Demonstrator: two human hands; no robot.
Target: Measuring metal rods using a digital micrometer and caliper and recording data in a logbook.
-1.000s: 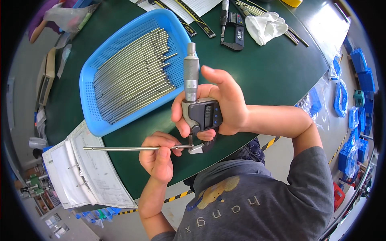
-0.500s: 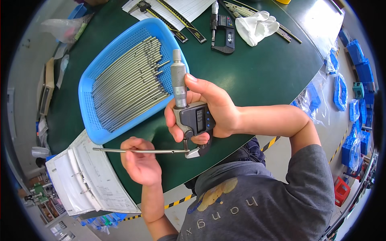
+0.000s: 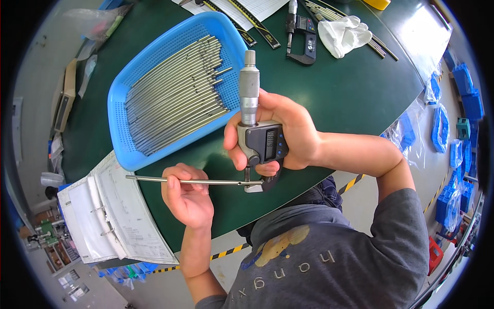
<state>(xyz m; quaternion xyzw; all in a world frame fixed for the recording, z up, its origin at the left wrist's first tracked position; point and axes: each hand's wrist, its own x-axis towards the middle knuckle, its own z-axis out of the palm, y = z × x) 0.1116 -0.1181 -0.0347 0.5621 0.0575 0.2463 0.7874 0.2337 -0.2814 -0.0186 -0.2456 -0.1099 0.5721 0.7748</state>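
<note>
My right hand (image 3: 298, 131) is wrapped round a digital micrometer (image 3: 253, 141), its thimble pointing away from me and its display facing up. My left hand (image 3: 189, 201) pinches a thin metal rod (image 3: 221, 182) between thumb and fingers. The rod lies nearly level, its right end in the gap between the micrometer's spindle and anvil; whether both faces touch it I cannot tell. Just beyond my hands, a blue plastic basket (image 3: 119, 149) holds many similar rods (image 3: 175, 98), laid side by side.
A second micrometer (image 3: 309, 44), a white glove (image 3: 342, 36) and loose rods (image 3: 380, 49) lie at the far side of the green table (image 3: 350, 98). An open ring binder (image 3: 144, 226) sits at the near left. Blue bins (image 3: 440, 129) stand beyond the right edge.
The whole view has shifted a little. Both hands, with micrometer and rod, have moved slightly right relative to the basket. The rod's end stays at the micrometer's jaws.
</note>
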